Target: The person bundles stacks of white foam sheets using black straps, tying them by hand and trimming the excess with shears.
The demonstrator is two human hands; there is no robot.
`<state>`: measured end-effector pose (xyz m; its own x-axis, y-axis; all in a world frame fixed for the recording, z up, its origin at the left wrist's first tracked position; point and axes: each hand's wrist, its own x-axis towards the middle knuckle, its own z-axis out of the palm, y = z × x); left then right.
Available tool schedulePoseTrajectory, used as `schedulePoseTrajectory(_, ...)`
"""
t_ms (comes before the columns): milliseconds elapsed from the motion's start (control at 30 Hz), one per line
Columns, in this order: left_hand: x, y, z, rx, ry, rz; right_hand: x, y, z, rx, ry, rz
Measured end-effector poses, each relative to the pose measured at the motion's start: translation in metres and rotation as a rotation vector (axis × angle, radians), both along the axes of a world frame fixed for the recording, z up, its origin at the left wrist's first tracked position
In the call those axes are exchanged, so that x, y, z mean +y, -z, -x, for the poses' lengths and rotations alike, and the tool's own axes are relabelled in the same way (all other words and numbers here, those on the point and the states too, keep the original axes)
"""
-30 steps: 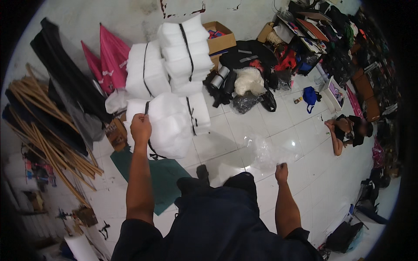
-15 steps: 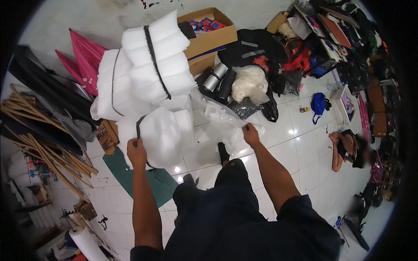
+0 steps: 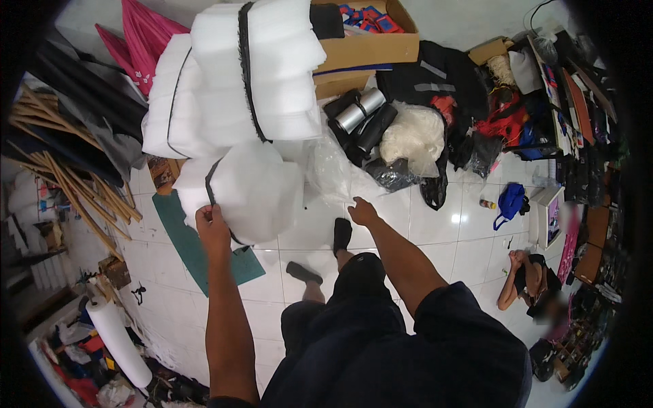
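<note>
A thick bundle of white foam sheets point(image 3: 262, 183) stands in front of me, with a black strap point(image 3: 209, 185) around it. My left hand point(image 3: 214, 228) is closed on the strap at the bundle's near left side. My right hand point(image 3: 362, 213) is to the right of the bundle, index finger stretched out and apart from the thumb. Just beyond its fingertips is a crumpled clear plastic bag point(image 3: 330, 170); whether they touch is unclear. Behind, a larger stack of white foam sheets point(image 3: 214, 75), tied with black straps, rises above the bundle.
A cardboard box point(image 3: 374, 51) of red and blue pieces stands behind. Black bags and a cream-filled plastic bag point(image 3: 411, 139) lie at right. Cardboard tubes point(image 3: 81, 190) lean at left. A green mat point(image 3: 180, 234) lies on the tiles. Another person point(image 3: 534, 285) sits at far right.
My right hand has moved left, toward the foam bundle. The clear plastic has shifted left and no longer hangs below that hand. My left hand stays on the strap; the view has shifted.
</note>
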<state>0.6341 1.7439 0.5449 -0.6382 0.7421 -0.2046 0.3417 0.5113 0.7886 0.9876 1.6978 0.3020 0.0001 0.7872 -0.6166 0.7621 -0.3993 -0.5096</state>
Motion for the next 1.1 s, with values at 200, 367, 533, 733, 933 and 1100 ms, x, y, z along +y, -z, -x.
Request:
schedulePoseTrajectory(200,-0.005,0.021,0.009,0.09,0.041,-0.034,-0.007,-0.025,-0.005,0.116,-0.164,0.058)
schedulePoseTrajectory(367,-0.009,0.003,0.003,0.071,-0.069,0.05,-0.04,-0.035,-0.041,0.102,-0.165,0.039)
schedulePoseTrajectory(533,-0.015,0.02,0.012,0.142,-0.051,-0.059,-0.081,-0.04,-0.092,-0.024,-0.017,0.083)
schedulePoseTrajectory(733,0.002,0.008,0.004,0.111,0.215,-0.093,-0.122,-0.053,-0.119,-0.057,0.057,0.163)
schedulePoseTrajectory(933,-0.04,-0.02,0.004,0.301,0.213,-0.133,-0.122,-0.072,-0.098,-0.034,0.12,0.131)
schedulePoseTrajectory(1100,-0.091,0.018,0.019,0.454,0.202,-0.197,-0.113,-0.089,-0.082,0.03,0.105,0.119)
